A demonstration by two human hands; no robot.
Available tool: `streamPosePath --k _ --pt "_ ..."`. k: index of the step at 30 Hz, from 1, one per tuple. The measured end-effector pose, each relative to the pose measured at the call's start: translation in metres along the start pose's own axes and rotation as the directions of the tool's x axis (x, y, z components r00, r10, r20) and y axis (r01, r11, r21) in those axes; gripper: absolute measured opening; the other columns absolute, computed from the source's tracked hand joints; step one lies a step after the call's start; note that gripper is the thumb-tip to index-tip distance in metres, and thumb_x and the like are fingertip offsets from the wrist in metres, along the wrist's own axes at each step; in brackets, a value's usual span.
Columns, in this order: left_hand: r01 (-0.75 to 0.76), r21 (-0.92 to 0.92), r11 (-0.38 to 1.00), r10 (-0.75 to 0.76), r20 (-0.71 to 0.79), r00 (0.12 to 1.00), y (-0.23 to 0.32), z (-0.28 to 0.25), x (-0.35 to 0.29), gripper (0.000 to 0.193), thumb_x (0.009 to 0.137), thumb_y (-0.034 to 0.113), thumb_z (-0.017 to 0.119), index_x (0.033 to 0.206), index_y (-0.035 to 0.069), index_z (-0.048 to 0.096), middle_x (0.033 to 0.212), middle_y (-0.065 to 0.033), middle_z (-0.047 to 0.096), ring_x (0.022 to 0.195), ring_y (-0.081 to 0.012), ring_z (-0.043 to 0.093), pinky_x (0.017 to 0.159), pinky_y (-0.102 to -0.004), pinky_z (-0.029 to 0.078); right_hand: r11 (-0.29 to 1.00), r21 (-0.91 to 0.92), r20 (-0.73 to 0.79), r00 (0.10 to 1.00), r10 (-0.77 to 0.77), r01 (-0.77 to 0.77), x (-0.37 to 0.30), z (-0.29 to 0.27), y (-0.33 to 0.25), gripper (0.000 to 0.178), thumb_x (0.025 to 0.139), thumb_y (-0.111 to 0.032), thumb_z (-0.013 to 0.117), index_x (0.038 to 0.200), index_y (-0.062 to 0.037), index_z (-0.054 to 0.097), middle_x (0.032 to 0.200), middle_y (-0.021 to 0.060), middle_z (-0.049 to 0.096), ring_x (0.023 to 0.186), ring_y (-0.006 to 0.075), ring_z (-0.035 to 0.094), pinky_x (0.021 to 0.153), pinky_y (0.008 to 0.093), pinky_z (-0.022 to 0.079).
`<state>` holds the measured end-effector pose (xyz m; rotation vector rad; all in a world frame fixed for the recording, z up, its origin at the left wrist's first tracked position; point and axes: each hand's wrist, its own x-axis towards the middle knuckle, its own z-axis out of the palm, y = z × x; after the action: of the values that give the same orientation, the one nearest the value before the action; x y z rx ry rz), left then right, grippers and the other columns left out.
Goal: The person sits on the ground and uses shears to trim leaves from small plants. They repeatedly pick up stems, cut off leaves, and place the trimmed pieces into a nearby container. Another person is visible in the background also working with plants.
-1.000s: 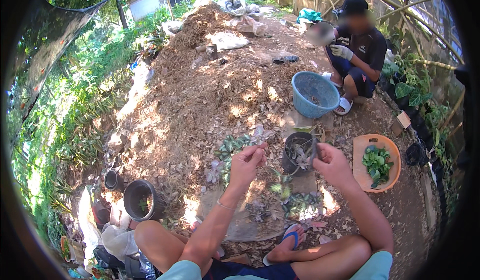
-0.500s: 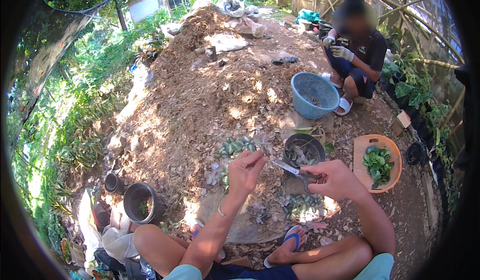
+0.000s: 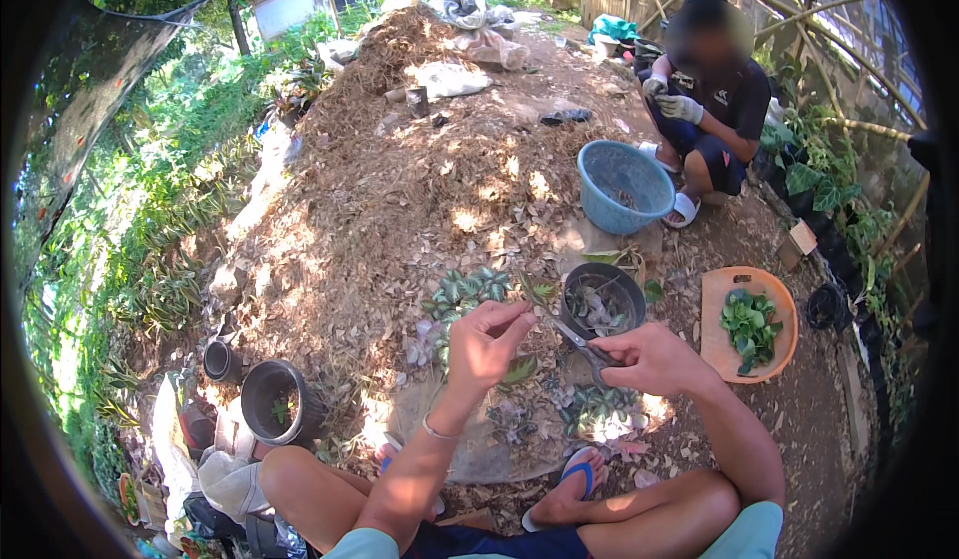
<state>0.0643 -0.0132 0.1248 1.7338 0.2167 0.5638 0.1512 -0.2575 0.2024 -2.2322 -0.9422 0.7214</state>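
In front of my knees, my left hand [image 3: 486, 344] pinches a small leafy plant cutting [image 3: 539, 289], its green leaf standing beyond the fingertips. My right hand [image 3: 654, 354] is closed round the handles of a pair of scissors [image 3: 597, 361]. Their blades point up and left, close to the left fingertips and the cutting; whether they touch the stem I cannot tell. Just beyond the blades stands a black pot [image 3: 603, 297] with some leaves in it. Patterned silvery-green cuttings [image 3: 470, 289] lie on the ground past my left hand, and more cuttings [image 3: 604, 411] lie below the scissors.
An orange basin [image 3: 789, 324] with green leaves sits to the right. Farther off are a blue tub [image 3: 624, 187] and a crouching person [image 3: 714, 109] in gloves. Black pots [image 3: 275, 404] stand at my left. A mound of soil and dry litter [image 3: 400, 54] rises at the back.
The cutting in my left hand has turned, and its green leaf now shows where pinkish leaves were. The scissor blades have swung a little and now tilt more steeply. The whole view has shifted slightly.
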Motion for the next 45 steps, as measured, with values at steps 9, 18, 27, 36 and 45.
streamPosePath --k 9,18,27,36,45 --pt "0.059 -0.223 0.973 -0.032 0.125 0.992 -0.015 0.0 0.001 0.027 0.094 0.013 0.077 0.115 -0.005 0.076 0.097 -0.0072 0.072 0.085 -0.0104 0.062 0.074 -0.0243 0.047 0.985 0.167 0.062 0.997 -0.045 0.034 0.008 0.01 0.015 0.048 0.089 -0.018 0.072 0.136 -0.0123 0.069 0.063 -0.0031 0.049 0.059 0.0047 0.043 0.056 0.0275 0.039" --pt "0.042 -0.174 0.984 -0.011 0.173 0.985 -0.021 -0.002 0.002 0.025 0.096 0.01 0.075 0.115 -0.006 0.075 0.094 -0.004 0.068 0.084 -0.0092 0.059 0.075 -0.025 0.047 0.98 0.198 0.078 0.997 -0.02 0.004 0.008 0.011 0.018 0.047 0.091 -0.019 0.073 0.137 -0.0135 0.069 0.066 -0.0058 0.046 0.062 0.0042 0.042 0.055 0.0269 0.037" --pt "0.041 -0.094 0.995 -0.022 0.193 0.981 -0.015 -0.002 0.0 0.022 0.094 0.009 0.077 0.112 -0.004 0.076 0.091 -0.0016 0.067 0.08 -0.0078 0.056 0.071 -0.025 0.044 0.982 0.188 0.088 0.995 -0.051 0.033 0.008 0.01 0.021 0.048 0.089 -0.017 0.072 0.137 -0.0137 0.069 0.064 -0.0048 0.047 0.061 0.0043 0.043 0.056 0.0274 0.039" --pt "0.062 -0.11 0.992 -0.037 0.217 0.975 -0.02 -0.001 0.0 0.026 0.097 0.012 0.074 0.12 0.0 0.07 0.092 -0.0026 0.068 0.08 -0.0091 0.063 0.073 -0.0261 0.052 0.986 0.167 0.121 0.993 -0.006 -0.015 0.01 0.008 0.023 0.048 0.089 -0.015 0.072 0.137 -0.014 0.069 0.07 -0.0024 0.064 0.062 0.004 0.057 0.06 0.0251 0.047" --pt "0.046 -0.205 0.978 -0.017 0.141 0.99 -0.025 0.012 -0.003 0.024 0.097 0.003 0.072 0.119 0.002 0.062 0.092 -0.0039 0.068 0.081 -0.0099 0.066 0.07 -0.0259 0.055 0.991 0.135 0.142 0.99 0.002 -0.022 0.012 0.007 0.027 0.043 0.089 -0.018 0.072 0.132 -0.0143 0.072 0.07 -0.0011 0.068 0.061 0.0071 0.064 0.059 0.0262 0.049"
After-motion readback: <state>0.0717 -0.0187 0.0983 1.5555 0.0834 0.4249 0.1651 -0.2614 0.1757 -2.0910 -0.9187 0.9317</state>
